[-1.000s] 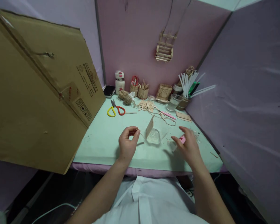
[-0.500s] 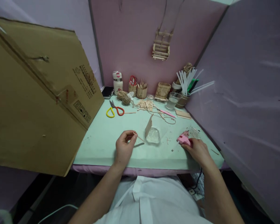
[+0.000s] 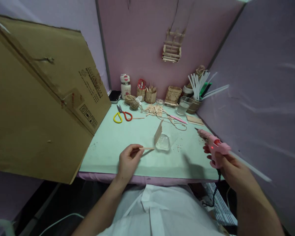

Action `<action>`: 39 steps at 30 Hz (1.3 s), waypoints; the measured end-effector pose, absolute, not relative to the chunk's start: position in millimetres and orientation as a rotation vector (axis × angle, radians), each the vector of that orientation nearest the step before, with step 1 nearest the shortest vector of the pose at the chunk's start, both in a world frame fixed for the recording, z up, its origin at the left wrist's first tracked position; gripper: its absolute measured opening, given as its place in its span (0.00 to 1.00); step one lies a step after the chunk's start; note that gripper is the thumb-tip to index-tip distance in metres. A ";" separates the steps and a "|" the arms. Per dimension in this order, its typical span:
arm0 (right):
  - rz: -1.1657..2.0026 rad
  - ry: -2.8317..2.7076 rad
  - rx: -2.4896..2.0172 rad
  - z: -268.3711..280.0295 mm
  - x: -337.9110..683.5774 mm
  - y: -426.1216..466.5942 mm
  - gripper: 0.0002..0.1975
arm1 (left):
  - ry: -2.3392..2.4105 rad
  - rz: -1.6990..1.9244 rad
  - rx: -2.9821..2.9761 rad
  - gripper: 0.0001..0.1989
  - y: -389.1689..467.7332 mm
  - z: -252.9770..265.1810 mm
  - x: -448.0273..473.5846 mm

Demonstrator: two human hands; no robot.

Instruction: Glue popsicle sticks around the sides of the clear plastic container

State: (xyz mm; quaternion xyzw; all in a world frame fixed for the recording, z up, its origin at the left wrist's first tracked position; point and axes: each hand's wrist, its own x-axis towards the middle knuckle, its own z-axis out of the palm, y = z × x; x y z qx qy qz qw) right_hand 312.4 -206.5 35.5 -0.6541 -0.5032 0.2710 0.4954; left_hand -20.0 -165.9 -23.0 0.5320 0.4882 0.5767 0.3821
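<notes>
Between thumb and fingers, my left hand (image 3: 129, 159) pinches a thin wooden stick (image 3: 147, 148) just above the table, its free end pointing right. My right hand (image 3: 232, 167) is wrapped round the handle of a pink hot glue gun (image 3: 215, 146), raised off the table at the right. The gun's nozzle points to the upper left, its small red light is lit, and a long white glue stick (image 3: 252, 168) juts from its back. Just right of the wooden stick sits a small clear glass dish (image 3: 162, 143), with a flat wooden panel (image 3: 158, 131) standing against its left side.
Yellow-and-red scissors (image 3: 123, 114), a twine bundle (image 3: 132, 102), loose wooden pieces (image 3: 155, 110) and a pink pen-like tool (image 3: 178, 119) lie behind. A glass of liquid (image 3: 184, 106) stands at the back right. A large cardboard sheet (image 3: 46, 105) leans at left.
My right hand has lifted the glue gun off the table, moving it right and towards me. My left hand has moved slightly down and left, and its stick now lies more level.
</notes>
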 end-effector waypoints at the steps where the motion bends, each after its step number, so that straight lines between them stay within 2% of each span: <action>1: 0.718 -1.181 -1.533 36.7 306.6 -210.8 0.25 | 1.270 1.469 1.407 0.08 -167.8 -24.3 -21.1; 9: 1.122 -1.340 -1.446 27.2 231.5 -227.7 0.27 | 1.428 1.549 1.777 0.05 -178.0 -31.1 -30.2; 21: 1.096 -1.521 -1.445 -0.1 192.6 -219.5 0.30 | 1.437 1.544 1.863 0.05 -182.1 -33.5 -35.0; 39: 1.109 -1.498 -1.441 -2.8 188.7 -221.5 0.34 | 1.425 1.570 1.890 0.04 -181.6 -37.3 -35.7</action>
